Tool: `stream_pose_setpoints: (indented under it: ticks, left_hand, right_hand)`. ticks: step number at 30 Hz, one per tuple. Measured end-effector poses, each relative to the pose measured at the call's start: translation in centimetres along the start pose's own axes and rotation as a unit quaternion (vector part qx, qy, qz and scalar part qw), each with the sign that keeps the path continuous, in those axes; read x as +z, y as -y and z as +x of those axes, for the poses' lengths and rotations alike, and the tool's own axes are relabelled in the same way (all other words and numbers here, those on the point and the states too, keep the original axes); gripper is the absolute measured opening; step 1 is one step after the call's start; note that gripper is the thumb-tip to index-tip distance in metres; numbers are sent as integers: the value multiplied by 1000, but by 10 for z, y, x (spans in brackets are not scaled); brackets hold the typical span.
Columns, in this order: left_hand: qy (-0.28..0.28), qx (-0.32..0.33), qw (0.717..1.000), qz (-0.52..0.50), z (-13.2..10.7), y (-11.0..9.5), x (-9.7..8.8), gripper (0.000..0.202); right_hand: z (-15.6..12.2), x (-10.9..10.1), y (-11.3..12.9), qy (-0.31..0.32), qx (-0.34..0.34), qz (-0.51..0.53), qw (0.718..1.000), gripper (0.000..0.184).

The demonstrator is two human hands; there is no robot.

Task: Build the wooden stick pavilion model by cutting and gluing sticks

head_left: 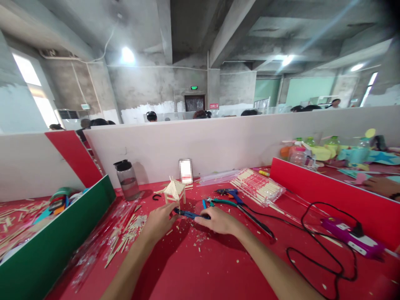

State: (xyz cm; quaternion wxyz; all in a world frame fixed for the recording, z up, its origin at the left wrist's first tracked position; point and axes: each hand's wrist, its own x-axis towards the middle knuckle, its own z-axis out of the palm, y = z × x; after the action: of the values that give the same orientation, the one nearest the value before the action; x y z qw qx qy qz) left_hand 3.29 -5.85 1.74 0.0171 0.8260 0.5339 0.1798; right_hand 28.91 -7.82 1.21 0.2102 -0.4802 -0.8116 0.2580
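My right hand (218,221) is closed around the handles of blue pliers (190,214), whose jaws point left. Fingers of my left hand (161,221) are bent together at the jaw end; whatever they pinch there is too small to make out. Just beyond my left hand stands a small house model (175,189) of pale wooden sticks, with a pitched roof on thin legs. To the right of the pliers lie a tool with green and black handles (250,214) and a blue glue gun (231,193). Cut stick bits are scattered under both hands.
A dark water bottle (128,181) and a phone (186,171) stand by the white partition (212,143). Packed sticks (258,185) lie at back right. A black cord runs to a purple power strip (353,237). Loose sticks (126,235) lie left, beside a green divider (59,225).
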Motion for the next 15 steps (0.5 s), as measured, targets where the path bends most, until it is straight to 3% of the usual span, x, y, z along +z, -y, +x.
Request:
stream_pose_setpoints:
  ticks: [15]
  left_hand:
    - [9, 5, 1000, 10, -1, 1, -3, 39]
  right_hand:
    - [-6, 4, 17, -19, 8, -137, 990, 52]
